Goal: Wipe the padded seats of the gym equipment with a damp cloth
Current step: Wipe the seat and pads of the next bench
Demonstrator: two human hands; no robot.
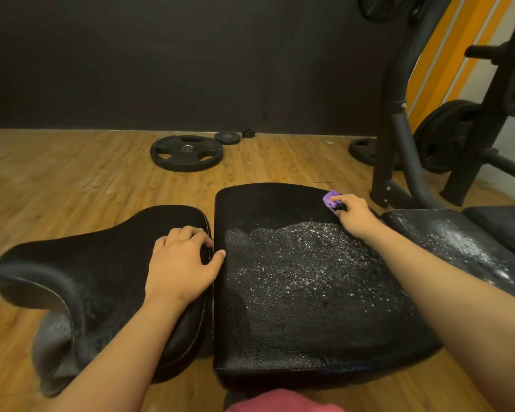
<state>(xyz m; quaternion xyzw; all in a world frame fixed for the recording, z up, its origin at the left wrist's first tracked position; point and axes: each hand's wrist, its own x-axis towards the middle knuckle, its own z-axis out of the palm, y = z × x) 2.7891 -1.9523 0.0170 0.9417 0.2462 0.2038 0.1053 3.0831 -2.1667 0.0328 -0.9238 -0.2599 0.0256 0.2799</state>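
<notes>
While pinching purple cloth (330, 199) in right hand (353, 215) at middle seat pad's (265, 331) far right corner and gripping curved left pad's (87, 263) edge with left hand (185, 261), looks mid-wipe, gotta sweep nearer through droplets (304, 263).

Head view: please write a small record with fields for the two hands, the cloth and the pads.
left hand: grips edge of curved black padded seat
right hand: holds small purple cloth at far right corner of square black padded seat
wetness: droplets on that seat's middle, none on far strip; right black pad also beaded
floor: black weight plate on wood
</notes>
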